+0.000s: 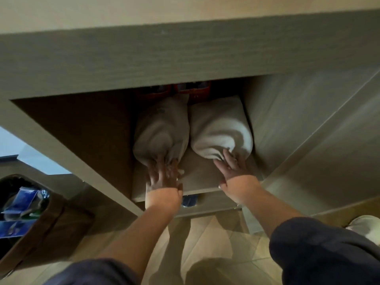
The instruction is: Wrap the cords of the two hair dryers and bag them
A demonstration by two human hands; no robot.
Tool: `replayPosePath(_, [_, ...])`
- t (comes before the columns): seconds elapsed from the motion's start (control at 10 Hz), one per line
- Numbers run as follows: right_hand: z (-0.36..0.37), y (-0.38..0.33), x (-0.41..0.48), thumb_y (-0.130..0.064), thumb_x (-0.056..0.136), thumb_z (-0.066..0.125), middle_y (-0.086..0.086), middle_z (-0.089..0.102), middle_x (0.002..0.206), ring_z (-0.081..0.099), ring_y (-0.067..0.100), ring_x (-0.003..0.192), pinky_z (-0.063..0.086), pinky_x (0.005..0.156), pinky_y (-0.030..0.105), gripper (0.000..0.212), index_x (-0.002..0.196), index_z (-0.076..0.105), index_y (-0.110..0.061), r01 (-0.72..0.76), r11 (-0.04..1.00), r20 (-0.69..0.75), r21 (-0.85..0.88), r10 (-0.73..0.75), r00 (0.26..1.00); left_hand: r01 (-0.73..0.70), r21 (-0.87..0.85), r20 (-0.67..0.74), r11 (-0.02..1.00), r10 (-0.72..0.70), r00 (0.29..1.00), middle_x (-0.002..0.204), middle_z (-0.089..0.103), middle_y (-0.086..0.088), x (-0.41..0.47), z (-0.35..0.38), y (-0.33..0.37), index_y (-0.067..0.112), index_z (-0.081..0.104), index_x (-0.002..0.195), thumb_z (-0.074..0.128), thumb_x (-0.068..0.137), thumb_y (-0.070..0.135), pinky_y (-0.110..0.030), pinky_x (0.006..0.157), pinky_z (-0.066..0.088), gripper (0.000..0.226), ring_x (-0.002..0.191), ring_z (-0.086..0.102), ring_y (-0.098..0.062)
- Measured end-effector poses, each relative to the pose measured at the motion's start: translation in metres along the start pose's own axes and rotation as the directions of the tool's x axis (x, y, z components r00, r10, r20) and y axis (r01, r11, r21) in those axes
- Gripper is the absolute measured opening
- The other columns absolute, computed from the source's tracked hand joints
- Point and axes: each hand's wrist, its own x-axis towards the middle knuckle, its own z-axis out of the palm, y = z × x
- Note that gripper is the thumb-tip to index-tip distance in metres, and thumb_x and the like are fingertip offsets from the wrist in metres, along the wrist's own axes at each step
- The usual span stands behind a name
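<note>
Two pale cloth bags, left bag (161, 128) and right bag (221, 124), lay side by side on the shelf (201, 173). Left hand (163, 177) and right hand (234, 171) rested open-fingered against their near ends, gripping nothing.

Greys, whites and a few bright spots under the counter

The counter (185, 52) is grey-brown with a faint wood grain; the two bags (162, 128) on the shelf (197, 171) are off-white (the left one duller, greyer). Behind them, at 12 o'clock, sit red boxes (185, 90). At 9 o'clock a brown bin (51, 227) holds blue wrappers (22, 202). The sleeves (320, 249) are dark navy, the floor tiles (205, 243) beige.
</note>
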Motion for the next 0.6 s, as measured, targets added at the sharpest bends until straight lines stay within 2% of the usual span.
replayPosePath(0.1, [0.003, -0.002, -0.014, -0.038, 0.1, 0.037, -0.009, -0.028, 0.159, -0.011, 0.033, 0.15, 0.022, 0.119, 0.046, 0.065, 0.156, 0.002, -0.034, -0.044, 0.999, 0.02, 0.001, 0.044, 0.999, 0.012, 0.089, 0.07, 0.996, -0.018, 0.997, 0.157, -0.024, -0.015, -0.017, 0.001, 0.0, 0.023, -0.004, 0.153, 0.027, 0.101, 0.04, -0.048, 0.118, 0.013, 0.063, 0.145, -0.005, -0.042])
replayPosePath(0.2, [0.008, -0.01, -0.022, -0.035, 0.103, 0.028, -0.002, -0.037, 0.155, 0.002, 0.031, 0.151, 0.029, 0.116, 0.042, 0.062, 0.157, -0.001, -0.024, -0.06, 0.998, 0.027, 0.02, 0.059, 0.998, -0.016, 0.139, 0.103, 0.99, 0.002, 0.995, 0.159, -0.002, -0.022, -0.022, 0.0, 0.002, 0.012, 0.025, 0.149, 0.029, 0.101, 0.036, -0.045, 0.12, 0.014, 0.053, 0.146, 0.009, -0.037])
replayPosePath(0.3, [0.005, -0.013, -0.015, -0.031, 0.104, 0.029, 0.001, -0.044, 0.151, -0.011, 0.033, 0.15, 0.023, 0.119, 0.042, 0.066, 0.156, -0.009, -0.02, -0.083, 0.996, 0.051, 0.035, 0.081, 0.995, -0.04, 0.128, 0.2, 0.991, 0.014, 0.98, 0.157, 0.009, -0.024, -0.013, -0.003, 0.006, 0.013, 0.035, 0.145, 0.029, 0.102, 0.036, -0.047, 0.119, 0.015, 0.049, 0.145, 0.015, -0.035])
replayPosePath(0.4, [-0.002, -0.01, -0.004, -0.026, 0.103, 0.036, -0.001, -0.042, 0.152, -0.02, 0.033, 0.148, 0.02, 0.12, 0.044, 0.07, 0.156, -0.01, -0.021, -0.094, 0.995, 0.091, 0.035, 0.091, 0.992, -0.003, 0.033, 0.193, 0.999, -0.004, 0.981, 0.155, -0.027, -0.017, -0.002, -0.011, 0.009, 0.018, -0.006, 0.153, 0.032, 0.101, 0.04, -0.042, 0.121, 0.009, 0.068, 0.147, 0.008, -0.03])
replayPosePath(0.5, [-0.006, -0.007, -0.009, -0.034, 0.102, 0.034, -0.005, -0.04, 0.154, -0.019, 0.034, 0.148, 0.015, 0.12, 0.046, 0.069, 0.155, -0.01, -0.027, -0.081, 0.997, 0.103, -0.019, 0.083, 0.991, -0.029, 0.032, 0.212, 0.999, 0.022, 0.977, 0.157, -0.018, -0.02, -0.009, -0.015, 0.009, 0.019, 0.004, 0.153, 0.028, 0.1, 0.045, -0.045, 0.12, 0.011, 0.064, 0.146, 0.011, -0.033])
replayPosePath(0.6, [-0.012, -0.013, -0.037, -0.046, 0.1, 0.032, -0.008, -0.042, 0.152, 0.003, 0.034, 0.149, 0.017, 0.114, 0.055, 0.071, 0.153, -0.014, -0.036, -0.075, 0.995, 0.116, -0.073, 0.083, 0.99, -0.045, 0.071, 0.189, 0.996, 0.03, 0.982, 0.158, -0.004, -0.022, -0.037, -0.023, 0.005, 0.024, 0.009, 0.152, 0.025, 0.098, 0.053, -0.05, 0.119, 0.011, 0.063, 0.146, 0.007, -0.039])
